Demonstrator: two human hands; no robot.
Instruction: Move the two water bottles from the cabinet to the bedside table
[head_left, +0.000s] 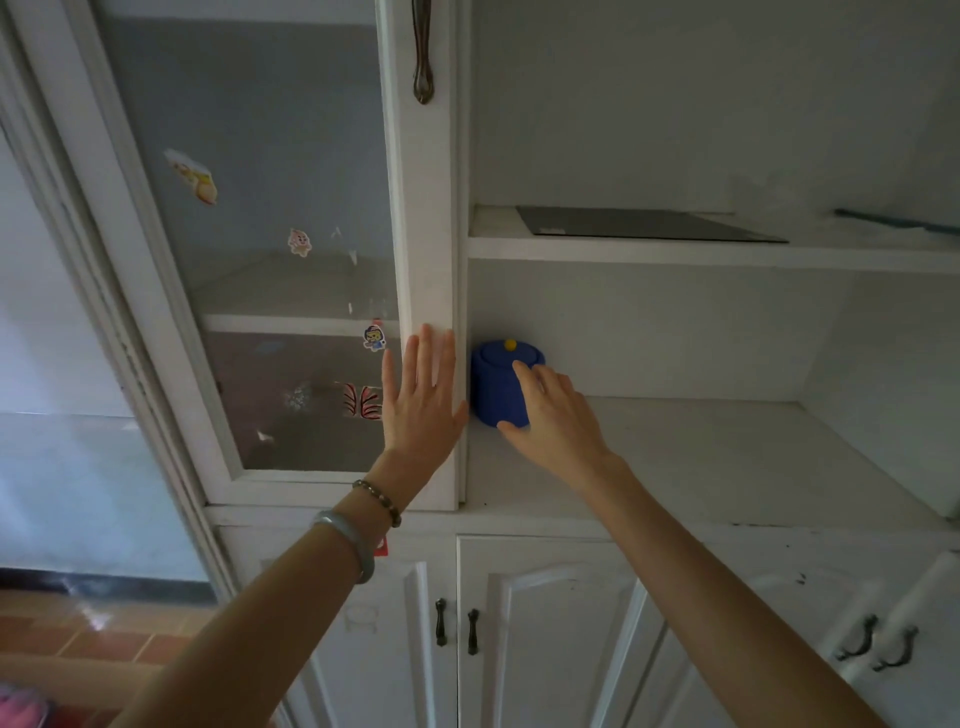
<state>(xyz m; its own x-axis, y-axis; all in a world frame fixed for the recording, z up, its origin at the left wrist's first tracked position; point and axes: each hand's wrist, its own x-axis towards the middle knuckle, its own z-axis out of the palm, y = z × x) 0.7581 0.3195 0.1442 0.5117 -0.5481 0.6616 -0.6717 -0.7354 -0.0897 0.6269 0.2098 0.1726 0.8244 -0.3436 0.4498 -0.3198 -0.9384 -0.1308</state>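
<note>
The blue water bottle (498, 387), squat with a small yellow knob on its lid, stands at the centre of the frame, in the left corner of the open cabinet shelf (701, 447), close against the side wall. My right hand (550, 410) reaches in from the lower right and curves around the bottle's right side: fingers lie on its lid edge and my thumb touches its lower body, but the hand is not clamped fully around it. Just left of the bottle, my left hand (421, 395) lies flat with fingers spread and straight on the white frame of the glass cabinet door (291, 234), which carries several stickers. A pale bangle (348, 540) and a bead bracelet (379, 501) circle that wrist. Above, a dark flat panel (644, 226) lies on the upper shelf.
</note>
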